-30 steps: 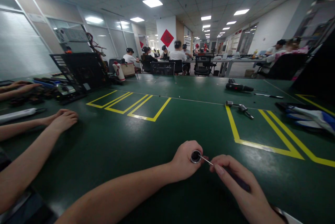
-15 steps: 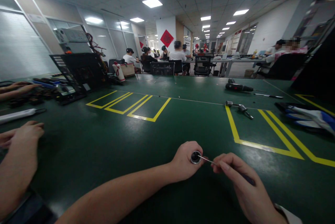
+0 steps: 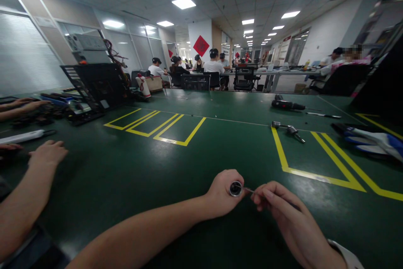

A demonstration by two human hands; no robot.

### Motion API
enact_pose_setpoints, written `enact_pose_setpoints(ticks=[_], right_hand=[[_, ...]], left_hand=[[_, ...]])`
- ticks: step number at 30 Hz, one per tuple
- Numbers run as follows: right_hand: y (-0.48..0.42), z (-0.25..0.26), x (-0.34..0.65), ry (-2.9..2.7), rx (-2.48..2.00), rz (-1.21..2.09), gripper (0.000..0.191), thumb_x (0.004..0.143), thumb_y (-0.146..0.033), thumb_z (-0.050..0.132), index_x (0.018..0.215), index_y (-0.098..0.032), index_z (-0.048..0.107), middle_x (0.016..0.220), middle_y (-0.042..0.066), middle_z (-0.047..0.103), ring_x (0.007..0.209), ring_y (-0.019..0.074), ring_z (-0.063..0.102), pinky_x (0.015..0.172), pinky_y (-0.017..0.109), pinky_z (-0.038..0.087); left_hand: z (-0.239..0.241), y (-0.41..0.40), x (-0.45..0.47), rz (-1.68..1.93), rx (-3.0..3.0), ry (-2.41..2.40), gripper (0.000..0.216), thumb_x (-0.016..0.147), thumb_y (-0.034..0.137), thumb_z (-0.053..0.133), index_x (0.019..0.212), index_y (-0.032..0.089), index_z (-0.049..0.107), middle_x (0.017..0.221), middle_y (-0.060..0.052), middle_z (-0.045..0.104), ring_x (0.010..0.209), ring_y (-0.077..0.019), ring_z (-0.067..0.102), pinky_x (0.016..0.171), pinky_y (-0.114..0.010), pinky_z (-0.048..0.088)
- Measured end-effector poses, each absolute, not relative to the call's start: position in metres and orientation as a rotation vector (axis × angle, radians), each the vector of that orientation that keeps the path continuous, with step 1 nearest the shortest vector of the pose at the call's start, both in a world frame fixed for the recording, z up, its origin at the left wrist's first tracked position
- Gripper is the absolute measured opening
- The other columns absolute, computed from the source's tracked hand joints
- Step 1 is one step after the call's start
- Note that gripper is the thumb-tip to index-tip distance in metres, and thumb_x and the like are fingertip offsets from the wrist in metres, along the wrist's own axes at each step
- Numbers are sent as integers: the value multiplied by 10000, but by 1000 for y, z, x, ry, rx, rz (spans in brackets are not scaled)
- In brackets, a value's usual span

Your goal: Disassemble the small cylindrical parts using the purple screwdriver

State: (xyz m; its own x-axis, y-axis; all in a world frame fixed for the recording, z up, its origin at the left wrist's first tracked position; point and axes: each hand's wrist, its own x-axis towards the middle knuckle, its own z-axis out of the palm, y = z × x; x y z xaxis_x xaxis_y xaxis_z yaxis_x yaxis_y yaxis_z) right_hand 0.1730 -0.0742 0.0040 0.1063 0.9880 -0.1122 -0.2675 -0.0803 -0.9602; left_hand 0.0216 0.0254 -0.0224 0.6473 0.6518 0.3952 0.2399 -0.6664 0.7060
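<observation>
My left hand (image 3: 222,193) is closed in a fist round a small round metal part (image 3: 235,188), whose dark open end faces me. My right hand (image 3: 283,214) pinches a thin metal tool (image 3: 248,191) by its dark handle, and the tip meets the rim of the round part. Both hands rest low on the green table (image 3: 157,168) near its front edge.
A co-worker's hand (image 3: 47,153) and forearm lie on the table at left. A black case (image 3: 94,86) stands at back left. A power screwdriver (image 3: 286,104), a metal socket tool (image 3: 288,129) and blue-white gloves (image 3: 371,141) lie at right. Yellow tape lines (image 3: 283,155) mark the mat.
My right hand has slid closer to the round part, so less of the thin tool's shaft shows. The co-worker's hand at left drew back towards the left, then shifted slightly.
</observation>
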Motion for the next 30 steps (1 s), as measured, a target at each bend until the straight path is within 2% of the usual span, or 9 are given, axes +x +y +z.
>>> enact_pose_setpoints(ticks=[6,11,18,21,26,30], right_hand=[[-75,2,174,-917,-1120,1250,227,828,-382,564,704,-211,648,735,29,629,747,195,553,695,327,440],[-79,2,179,-1312,-1264,981,234,855,-392,528,731,-225,636,761,35,619,769,213,573,667,322,453],[-87,12,178,-1802,-1232,482,97,858,-203,521,790,-229,585,775,38,602,727,192,564,651,311,459],[-86,12,178,-1781,-1262,508,135,872,-226,500,760,-224,575,748,34,599,708,187,565,641,304,459],[-79,11,183,-1560,-1400,723,283,873,-374,478,665,-216,588,672,25,601,658,192,574,572,288,442],[-78,12,182,-1505,-1399,737,282,857,-393,494,660,-218,594,671,27,607,668,200,574,576,292,439]], left_hand=[[-20,25,21,787,2283,729,146,753,235,625,686,161,518,688,11,540,635,-115,491,606,-239,390],[-16,23,20,636,2306,800,147,768,293,631,791,169,555,764,2,568,688,-131,508,614,-244,385],[-19,26,21,710,2375,730,149,734,222,666,778,170,533,825,-12,573,762,-147,520,689,-266,390],[-17,26,21,703,2392,695,136,742,219,660,769,168,537,818,-17,581,770,-153,531,711,-279,394],[-16,26,20,680,2405,636,98,772,213,637,774,169,550,803,-8,593,747,-140,540,740,-284,405],[-19,27,20,686,2426,628,105,769,224,640,767,168,551,783,-4,591,727,-139,539,728,-284,402]])
